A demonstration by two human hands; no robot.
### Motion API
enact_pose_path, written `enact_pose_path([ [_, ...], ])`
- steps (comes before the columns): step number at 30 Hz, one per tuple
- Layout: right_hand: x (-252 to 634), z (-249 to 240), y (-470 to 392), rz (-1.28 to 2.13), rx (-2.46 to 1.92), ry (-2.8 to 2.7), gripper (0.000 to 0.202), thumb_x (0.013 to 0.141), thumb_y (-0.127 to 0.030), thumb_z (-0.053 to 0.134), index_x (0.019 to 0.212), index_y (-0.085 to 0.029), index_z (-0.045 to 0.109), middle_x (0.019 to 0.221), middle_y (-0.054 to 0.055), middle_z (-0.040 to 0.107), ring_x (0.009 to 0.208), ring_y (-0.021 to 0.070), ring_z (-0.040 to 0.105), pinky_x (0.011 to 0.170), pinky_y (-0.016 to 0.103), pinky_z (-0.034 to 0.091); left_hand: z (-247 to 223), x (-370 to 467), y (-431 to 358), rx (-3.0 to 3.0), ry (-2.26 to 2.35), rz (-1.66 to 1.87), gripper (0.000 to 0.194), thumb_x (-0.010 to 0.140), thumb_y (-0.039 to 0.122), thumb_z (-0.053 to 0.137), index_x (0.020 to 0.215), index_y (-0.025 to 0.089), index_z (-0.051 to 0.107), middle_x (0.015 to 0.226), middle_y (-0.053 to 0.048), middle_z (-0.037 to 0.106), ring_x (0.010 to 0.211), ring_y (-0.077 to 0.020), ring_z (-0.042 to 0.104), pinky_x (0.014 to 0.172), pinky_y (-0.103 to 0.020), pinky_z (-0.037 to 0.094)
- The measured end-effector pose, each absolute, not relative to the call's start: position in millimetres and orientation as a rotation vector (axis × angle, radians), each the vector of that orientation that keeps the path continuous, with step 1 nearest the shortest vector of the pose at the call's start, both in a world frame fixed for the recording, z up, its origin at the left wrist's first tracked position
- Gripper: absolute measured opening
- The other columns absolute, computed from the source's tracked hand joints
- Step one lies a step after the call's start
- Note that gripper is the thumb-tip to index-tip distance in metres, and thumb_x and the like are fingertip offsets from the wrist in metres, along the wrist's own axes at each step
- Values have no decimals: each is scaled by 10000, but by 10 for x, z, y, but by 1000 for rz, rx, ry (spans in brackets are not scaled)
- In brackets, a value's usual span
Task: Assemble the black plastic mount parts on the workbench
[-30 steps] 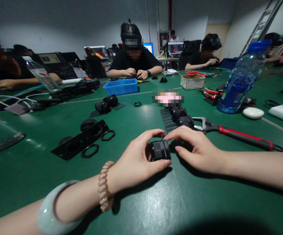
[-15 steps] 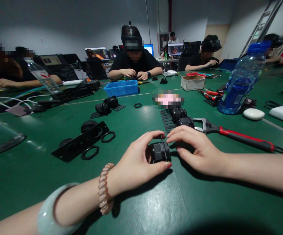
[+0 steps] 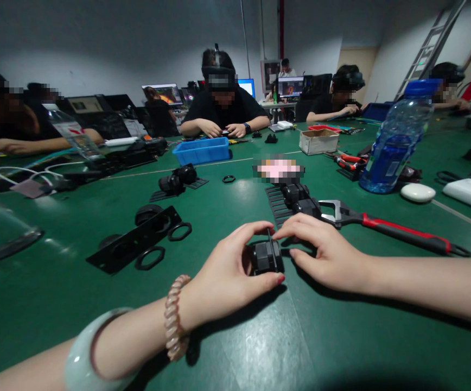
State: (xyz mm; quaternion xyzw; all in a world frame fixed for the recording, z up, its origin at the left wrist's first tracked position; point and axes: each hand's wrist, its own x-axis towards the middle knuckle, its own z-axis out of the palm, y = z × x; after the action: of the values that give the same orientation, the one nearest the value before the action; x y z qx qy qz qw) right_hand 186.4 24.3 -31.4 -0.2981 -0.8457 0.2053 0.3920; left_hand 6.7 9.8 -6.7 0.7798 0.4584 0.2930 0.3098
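Observation:
Thumb and fingers of my left hand (image 3: pixel 235 266) are wrapped round a black ribbed fitting (image 3: pixel 265 257) with a thin plate edge standing up from it, low over the green table (image 3: pixel 235 209). Just right of the fitting is my right hand (image 3: pixel 327 252), its fingers bent and apart, a fingertip at the plate's edge. Behind my hands, more black fittings (image 3: pixel 296 198) sit on a slotted plate. To the left lie a black plate with round parts (image 3: pixel 133 239) and two black ring nuts, one of them (image 3: pixel 150 258) nearer me.
An adjustable wrench (image 3: pixel 402 231) lies at the right, by a blue-capped bottle (image 3: pixel 394 141) and a white oval object (image 3: pixel 418 193). Further back are a blue tray (image 3: pixel 202 151) and a small box (image 3: pixel 319 141). Several people sit around the table.
My right hand's fingers have shifted slightly left at the plate's edge. My left hand still holds the fitting. The whole view has tilted slightly.

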Motion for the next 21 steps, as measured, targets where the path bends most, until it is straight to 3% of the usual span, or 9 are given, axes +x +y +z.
enact_pose_path([
  [21, 1857, -308, 227, 519, -729, -2104, 375, 633, -10, 433, 959, -180, 508, 916, 57, 514, 886, 158, 471, 782, 328, 390, -26, 42, 100, 2145, 1213, 784, 549, 548, 266, 638, 1062, 174, 470, 967, -59, 548, 843, -182, 521, 753, -318, 423],
])
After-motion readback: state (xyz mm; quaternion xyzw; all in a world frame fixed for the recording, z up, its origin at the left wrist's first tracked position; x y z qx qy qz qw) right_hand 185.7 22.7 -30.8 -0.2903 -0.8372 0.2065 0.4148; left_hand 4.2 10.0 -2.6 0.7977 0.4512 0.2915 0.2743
